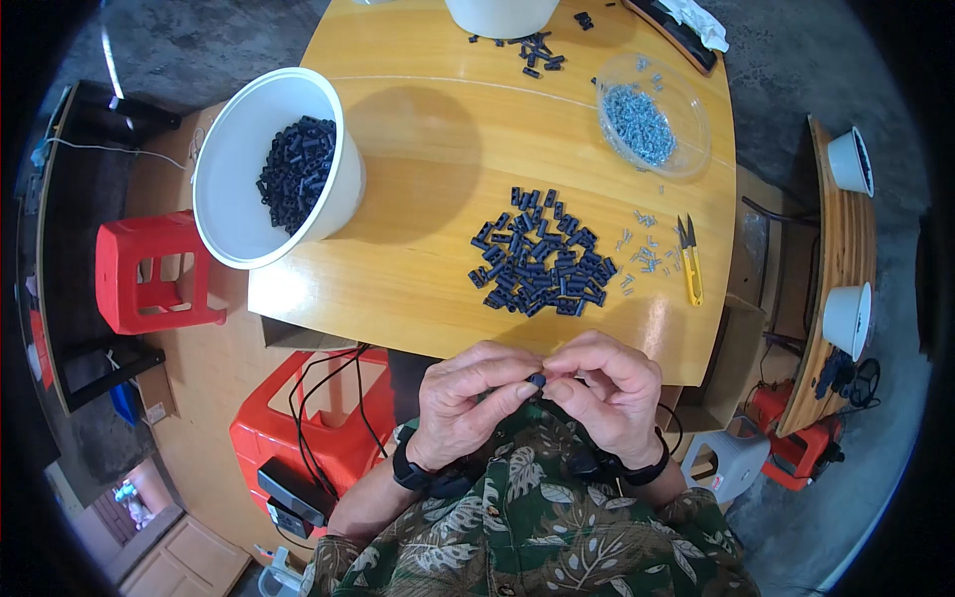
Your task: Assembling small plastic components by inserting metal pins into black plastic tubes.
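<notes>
Close to my body, at the table's near edge, my left hand (476,396) pinches a small black plastic piece (537,379) between thumb and fingers. My right hand (609,390) meets it there, its thumb and fingers closed at the piece; whether they hold a small metal part is hidden. Just beyond both hands lies a loose pile of short black plastic pieces (542,261) with holes. Right of the pile are scattered small silvery metal parts (649,261). Yellow-handled thread snips (694,279) lie beside these, blades pointing away from me.
A white bucket (221,189) at the table's left holds many black pieces. A clear round tub (693,149) at far right contains small metal parts. Another white bucket (502,14) stands at the far edge near scattered black pieces (537,55). A red stool (264,428) is below left.
</notes>
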Available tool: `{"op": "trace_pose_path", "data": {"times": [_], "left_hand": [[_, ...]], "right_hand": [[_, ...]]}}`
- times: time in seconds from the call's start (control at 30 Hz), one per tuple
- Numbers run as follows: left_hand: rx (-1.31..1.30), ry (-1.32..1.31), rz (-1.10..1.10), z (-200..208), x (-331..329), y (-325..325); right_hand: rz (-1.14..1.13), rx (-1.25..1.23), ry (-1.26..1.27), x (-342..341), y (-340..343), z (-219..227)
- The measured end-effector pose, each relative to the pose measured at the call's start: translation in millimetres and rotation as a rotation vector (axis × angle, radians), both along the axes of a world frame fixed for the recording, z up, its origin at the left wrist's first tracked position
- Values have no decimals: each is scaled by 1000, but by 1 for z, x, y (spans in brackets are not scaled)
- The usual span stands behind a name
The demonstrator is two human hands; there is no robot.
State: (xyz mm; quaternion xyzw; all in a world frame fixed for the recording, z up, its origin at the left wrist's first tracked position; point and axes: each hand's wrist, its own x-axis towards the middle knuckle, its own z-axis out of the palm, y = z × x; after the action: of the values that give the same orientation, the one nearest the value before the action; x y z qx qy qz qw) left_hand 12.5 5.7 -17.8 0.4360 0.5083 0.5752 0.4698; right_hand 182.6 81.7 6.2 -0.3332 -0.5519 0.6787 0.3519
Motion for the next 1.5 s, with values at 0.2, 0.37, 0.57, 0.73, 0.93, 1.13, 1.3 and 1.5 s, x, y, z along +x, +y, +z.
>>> {"op": "trace_pose_path", "data": {"times": [0.2, 0.37, 0.57, 0.73, 0.93, 1.13, 1.3, 1.5], "left_hand": [[53, 196, 8, 6, 1, 1], [130, 390, 51, 10, 0, 2], [221, 520, 79, 17, -1, 3], [281, 651, 53, 19, -4, 5], [280, 676, 68, 20, -2, 4], [208, 600, 55, 19, -1, -1], [208, 576, 61, 18, -3, -1], [279, 668, 10, 17, -5, -2]], "right_hand": [[24, 166, -89, -1, 3, 1], [7, 203, -172, 1, 0, 4], [-21, 5, -199, 1, -8, 6], [32, 107, -242, 2, -5, 5], [71, 125, -281, 2, -2, 9], [142, 48, -234, 6, 4, 10], [231, 58, -262, 7, 16, 18], [280, 241, -327, 4, 22, 22]]}}
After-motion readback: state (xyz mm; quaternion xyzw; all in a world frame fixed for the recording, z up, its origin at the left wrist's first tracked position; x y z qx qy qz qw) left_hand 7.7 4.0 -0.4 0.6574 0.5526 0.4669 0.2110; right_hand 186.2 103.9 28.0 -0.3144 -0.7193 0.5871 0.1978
